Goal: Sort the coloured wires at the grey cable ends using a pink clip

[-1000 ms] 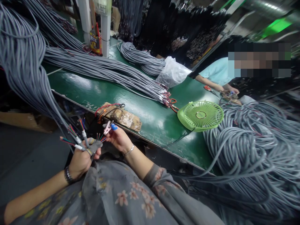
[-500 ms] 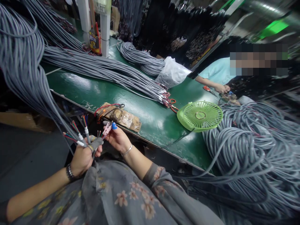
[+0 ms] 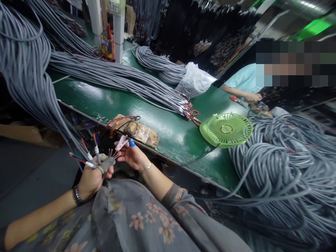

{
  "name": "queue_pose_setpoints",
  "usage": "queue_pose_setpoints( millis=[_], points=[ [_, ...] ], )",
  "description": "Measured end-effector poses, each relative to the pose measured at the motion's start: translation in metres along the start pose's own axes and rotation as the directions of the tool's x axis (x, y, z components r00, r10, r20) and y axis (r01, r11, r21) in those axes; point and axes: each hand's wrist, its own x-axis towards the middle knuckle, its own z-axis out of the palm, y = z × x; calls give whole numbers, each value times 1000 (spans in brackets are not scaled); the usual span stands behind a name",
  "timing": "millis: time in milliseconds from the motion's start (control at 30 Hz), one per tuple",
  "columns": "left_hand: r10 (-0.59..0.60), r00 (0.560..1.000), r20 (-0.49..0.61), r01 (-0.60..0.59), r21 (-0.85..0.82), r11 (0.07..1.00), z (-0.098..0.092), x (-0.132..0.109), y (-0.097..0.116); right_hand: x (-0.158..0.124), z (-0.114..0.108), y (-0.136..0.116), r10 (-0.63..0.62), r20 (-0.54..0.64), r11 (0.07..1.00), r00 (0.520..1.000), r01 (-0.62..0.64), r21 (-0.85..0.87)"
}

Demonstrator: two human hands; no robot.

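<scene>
My left hand (image 3: 91, 178) is closed around several grey cables (image 3: 97, 158), with grey and yellowish coverings on its fingers. White-banded cable ends with coloured wires (image 3: 83, 145) fan out above the knuckles. More thin wires with bare copper tips (image 3: 112, 154) stick out past the thumb side towards my right hand (image 3: 135, 157). That hand is palm up with its fingers apart, their tips close to or touching these wires. A blue cover (image 3: 131, 142) sits on its thumb. A pink-and-white wrapping (image 3: 121, 143) appears to cover another finger; its exact form is unclear.
A worn wooden block (image 3: 141, 132) with red and black leads lies at the edge of the green table (image 3: 91, 101). Beyond it are long grey cable bundles (image 3: 118, 78), a green fan (image 3: 227, 129) and orange-handled scissors (image 3: 195, 117). Coiled cables (image 3: 286, 164) heap at right, near a co-worker's hand (image 3: 253, 97).
My right thumb has lifted away from the pink-wrapped finger, and the hand has opened a little beside the wires. My left hand keeps its hold on the cables. The view has shifted slightly.
</scene>
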Motion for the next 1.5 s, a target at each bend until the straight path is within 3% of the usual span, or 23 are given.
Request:
queue_pose_setpoints(
  millis=[133,333,500,667,800,900,1033,1233,1500],
  points=[
    [26,999,48,-31,99,995,-6,-1,-3,-9,-4,2,42,68,986,997,-31,-162],
    [38,991,131,-68,233,970,-13,5,-11,-16,6,-1,-26,-13,951,1000,21,-310],
    [31,988,151,-65,230,971,-13,5,-9,-17,12,-1,-103,-48,919,994,76,-386],
    [17,989,148,-46,196,979,-11,4,-7,-13,16,8,-154,-93,921,984,109,-374],
    [32,992,119,-51,164,985,-11,3,-9,-11,10,9,-108,-175,969,979,64,-239],
    [44,993,108,-61,154,986,-12,3,-10,-16,5,8,-45,-134,989,990,26,-142],
    [50,992,119,-70,178,981,-13,5,-11,-22,6,12,0,-39,979,999,-8,-204],
    [45,991,125,-72,222,972,-13,5,-11,-21,16,15,-119,-81,948,990,89,-304],
    [82,989,126,-110,241,964,-15,7,-15,-20,14,19,-134,-81,959,988,109,-263]
  ],
)
